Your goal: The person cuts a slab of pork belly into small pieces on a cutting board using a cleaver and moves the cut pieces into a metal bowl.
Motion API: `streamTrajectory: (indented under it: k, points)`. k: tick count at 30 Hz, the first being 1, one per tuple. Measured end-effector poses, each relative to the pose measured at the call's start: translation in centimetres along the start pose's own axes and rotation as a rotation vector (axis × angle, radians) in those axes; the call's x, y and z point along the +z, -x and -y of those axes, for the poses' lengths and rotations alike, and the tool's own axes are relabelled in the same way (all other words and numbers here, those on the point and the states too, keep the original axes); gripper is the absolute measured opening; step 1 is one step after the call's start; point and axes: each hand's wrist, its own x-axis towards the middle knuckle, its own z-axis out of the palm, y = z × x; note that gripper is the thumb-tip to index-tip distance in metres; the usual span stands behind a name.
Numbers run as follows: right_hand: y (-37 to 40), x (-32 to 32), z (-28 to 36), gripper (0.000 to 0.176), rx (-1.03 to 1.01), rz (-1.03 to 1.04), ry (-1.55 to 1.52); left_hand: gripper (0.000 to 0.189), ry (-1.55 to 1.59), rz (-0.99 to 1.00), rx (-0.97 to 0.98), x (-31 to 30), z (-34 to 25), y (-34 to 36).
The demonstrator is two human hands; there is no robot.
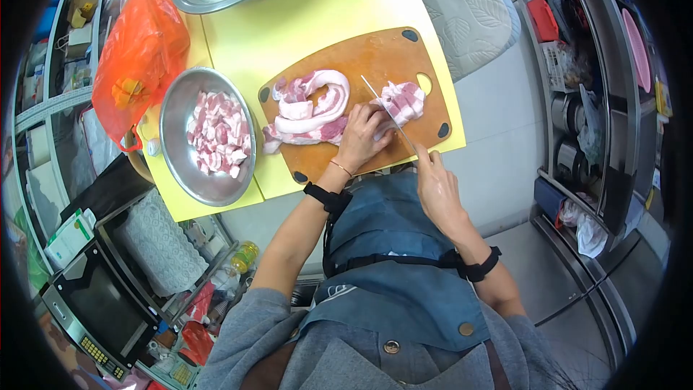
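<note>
On a brown cutting board (pixel 375 47) lie strips of raw pork belly (pixel 333 97), one of them curled round. My left hand (pixel 363 133) presses on the end of a strip with its fingers bent over the meat. Just right of those fingers, my right hand (pixel 437 184) grips a kitchen knife (pixel 393 117), its blade seen nearly edge-on. Cut pieces of pork (pixel 404 101) sit against the blade's far side. To the left, a steel bowl (pixel 173 137) holds many small chunks of pork (pixel 216 133). The knife's handle is mostly hidden in my fist.
A yellow table (pixel 317 11) carries the board. A large metal basin (pixel 189 1) with whitish contents stands at its far edge. An orange plastic bag (pixel 148 40) lies at the left. Metal shelves (pixel 530 36) stand on the right, a microwave (pixel 108 303) at the lower left.
</note>
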Motion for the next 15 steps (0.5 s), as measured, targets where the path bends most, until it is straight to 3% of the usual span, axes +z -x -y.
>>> streamTrajectory:
  k: [7, 13, 15]
  points:
    - [2.3, -1.5, -1.1, 0.045, 0.099, 0.176, -0.005, 0.035, 0.071, -0.002, -0.027, 0.0, 0.2, -0.2]
    - [-5.1, 1.4, 0.6, 0.047, -0.086, 0.021, -0.025, 0.037, 0.058, 0.018, -0.016, -0.3, 0.3, -0.4]
    - [-3.9, 1.1, 0.3, 0.048, -0.059, 0.045, -0.029, 0.036, 0.045, 0.001, -0.009, -0.2, 0.2, -0.4]
